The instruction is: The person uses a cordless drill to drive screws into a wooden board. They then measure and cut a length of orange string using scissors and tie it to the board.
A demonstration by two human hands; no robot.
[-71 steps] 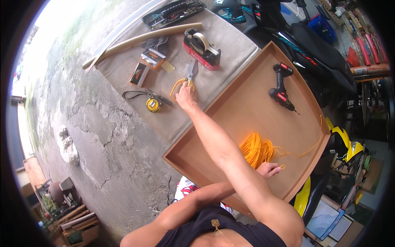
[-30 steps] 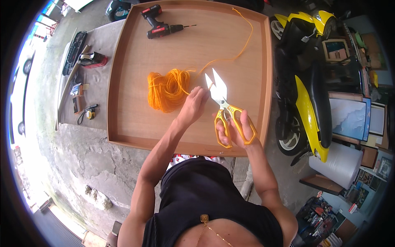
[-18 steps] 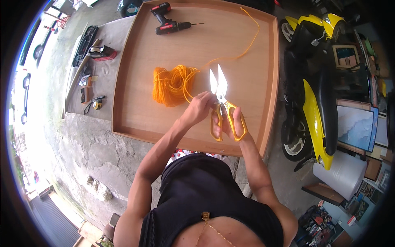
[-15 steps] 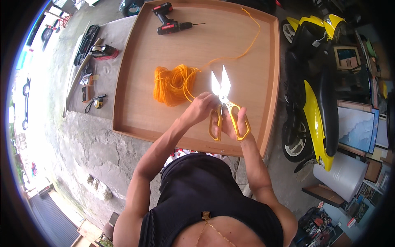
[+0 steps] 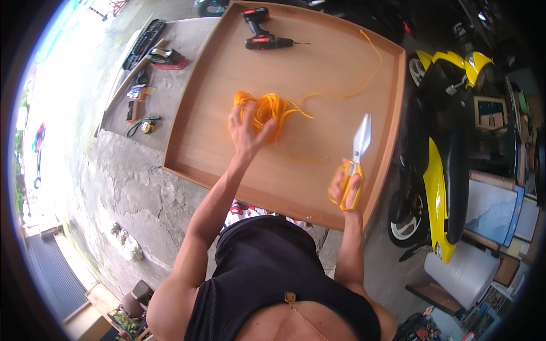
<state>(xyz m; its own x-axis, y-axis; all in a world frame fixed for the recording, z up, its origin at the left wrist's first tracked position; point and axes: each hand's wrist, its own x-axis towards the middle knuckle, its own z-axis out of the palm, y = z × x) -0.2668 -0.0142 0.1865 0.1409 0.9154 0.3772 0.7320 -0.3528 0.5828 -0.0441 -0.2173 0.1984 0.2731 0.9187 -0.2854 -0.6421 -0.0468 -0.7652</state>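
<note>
Big wooden tray (image 5: 216, 108) under me, shallow rim all round, and nearly everything that matters sits inside it. Off to my right a yellow scooter (image 5: 449, 148) is parked alongside. Up at the tray's far end lies a black-and-red cordless drill (image 5: 264, 37), well apart from my hands.

Mid-tray is the orange cord bundle (image 5: 267, 111), a loose tangle with one long strand trailing away toward the far right corner. My left hand (image 5: 245, 132) is right on it, fingers spread wide over the near-left side of the coil, pressing rather than gripping as far as I can tell.

My right hand (image 5: 344, 184) is wrapped around the yellow handles of the scissors (image 5: 355, 156), near the tray's right edge. Blades look closed or nearly so, pointing away from me, long axis running up the tray. The bundle lies ahead and left of those blade tips, so my left hand is clearly nearer.
</note>
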